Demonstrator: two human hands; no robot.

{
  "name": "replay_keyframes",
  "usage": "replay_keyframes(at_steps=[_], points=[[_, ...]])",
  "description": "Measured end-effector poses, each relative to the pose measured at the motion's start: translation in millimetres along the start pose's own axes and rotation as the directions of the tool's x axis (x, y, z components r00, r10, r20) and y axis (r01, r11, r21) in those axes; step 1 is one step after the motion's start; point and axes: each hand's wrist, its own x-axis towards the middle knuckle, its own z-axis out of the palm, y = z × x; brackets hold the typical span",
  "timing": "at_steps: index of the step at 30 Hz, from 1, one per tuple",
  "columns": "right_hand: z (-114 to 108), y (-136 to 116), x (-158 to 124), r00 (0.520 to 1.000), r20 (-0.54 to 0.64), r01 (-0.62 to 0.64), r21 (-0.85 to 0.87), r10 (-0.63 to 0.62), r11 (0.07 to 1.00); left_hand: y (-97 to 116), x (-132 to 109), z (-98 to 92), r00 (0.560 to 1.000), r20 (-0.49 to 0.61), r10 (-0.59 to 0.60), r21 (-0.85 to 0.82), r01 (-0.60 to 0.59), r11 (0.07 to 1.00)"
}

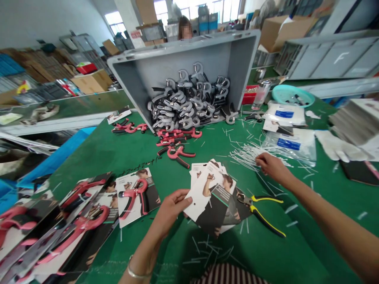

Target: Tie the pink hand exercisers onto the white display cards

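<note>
Currently:
Left hand [171,207]: fingers clamped on backing card [204,193], long axis toward upper right.
Right hand [271,165]: fingers together on white ties [245,154].

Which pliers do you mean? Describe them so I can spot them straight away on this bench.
Start at the tilted grey crate at the back of the green table and come straight toward the camera, past the fanned backing cards under the left hand. The pliers lie just right of those cards; they alone have yellow-and-black handles, unlike the pink and grey hand exercisers.
</note>
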Motion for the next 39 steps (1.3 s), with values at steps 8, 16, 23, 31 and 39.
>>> replay_keyframes(at_steps=[8,16,23,31,39], points=[[8,-71,-73,0.989,0.141,-0.14,0.851,0.036,0.506,-8,3,19.0,0.996,-0.006,0.089,0.138,-0.087,0.987],[12,-167,-117,0.954,0.05,0.112,0.853,-0.294,0.509,7,-10,23.2,0.982,-0.026,0.189,0.33,-0.17,0.929],[1,-178,-147,0.923,-0.286,0.38,0.781,-0.256,0.496,31,-23,-2.2,0.938,-0.171,0.302,0.391,-0.217,0.895],[24,-163,-135,0.931,-0.158,0.354,0.599,-0.328,0.718,9,3,21.5,0.944,0.15,0.292,0.565,-0.325,0.759],[37,-161,-140,0.861,-0.191,0.506,0.428,-0.472,0.749,2,9,30.6,0.949,0.117,0.293,0.595,-0.303,0.744]])
